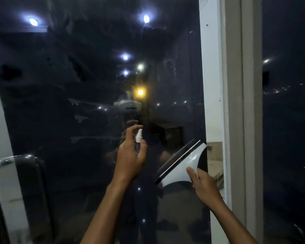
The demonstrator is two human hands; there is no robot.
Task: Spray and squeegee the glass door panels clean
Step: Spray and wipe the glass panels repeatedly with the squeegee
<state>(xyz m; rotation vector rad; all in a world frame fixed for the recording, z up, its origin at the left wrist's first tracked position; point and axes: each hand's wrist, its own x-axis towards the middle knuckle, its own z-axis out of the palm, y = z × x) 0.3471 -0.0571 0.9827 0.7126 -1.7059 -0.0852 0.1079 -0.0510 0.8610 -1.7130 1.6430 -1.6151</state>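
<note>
Left hand grips a small spray bottle with white nozzle, index finger raised above it. Right hand, fingers clamped, holds a white black-bladed squeegee near the dark glass door panel, lower right.

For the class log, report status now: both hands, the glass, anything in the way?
Left hand grips spray bottle, aimed at glass panel. Right hand holds squeegee, blade tilted near white frame. Streaks on glass; door handle lower left, nothing blocking.
</note>
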